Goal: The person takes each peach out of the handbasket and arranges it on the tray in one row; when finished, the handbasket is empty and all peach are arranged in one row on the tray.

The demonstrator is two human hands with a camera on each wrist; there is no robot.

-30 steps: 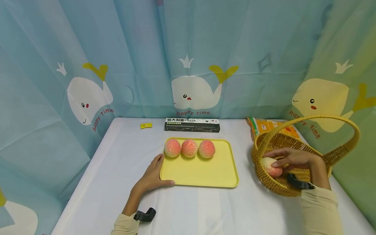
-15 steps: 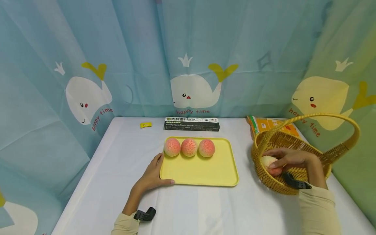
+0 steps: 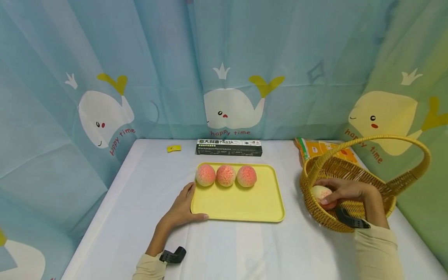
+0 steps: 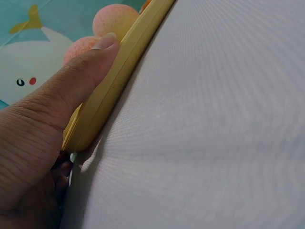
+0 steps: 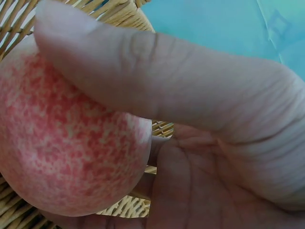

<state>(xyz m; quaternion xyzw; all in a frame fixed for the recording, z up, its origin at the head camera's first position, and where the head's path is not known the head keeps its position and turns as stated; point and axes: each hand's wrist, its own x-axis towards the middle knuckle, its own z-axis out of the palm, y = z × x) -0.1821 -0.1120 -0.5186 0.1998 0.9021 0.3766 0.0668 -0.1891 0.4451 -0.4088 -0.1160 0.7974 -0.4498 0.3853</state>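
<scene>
A yellow tray [image 3: 241, 204] lies flat on the white table, with a row of three peaches [image 3: 225, 175] along its far side. My left hand [image 3: 181, 208] holds the tray's near left corner, thumb along the front edge and fingers at the left side. In the left wrist view the thumb [image 4: 78, 78] lies on the tray's rim. Inside a wicker basket [image 3: 316, 219] on the right, my right hand [image 3: 350, 189] grips another peach [image 3: 321, 194]. Close up in the right wrist view, that peach [image 5: 71, 143] sits between thumb and fingers, which are partly hidden behind it.
Behind the tray stands a black and white pasta box [image 3: 229, 148]. A small yellow packet [image 3: 174, 148] lies to its left. An orange bag [image 3: 311, 149] is behind the basket, whose tall handle [image 3: 378, 138] arches above my right hand. A whale-print curtain [image 3: 168, 77] encloses the table.
My right hand has shifted slightly left in the basket, and its thumb has moved over the peach. The left hand and the tray stay in place.
</scene>
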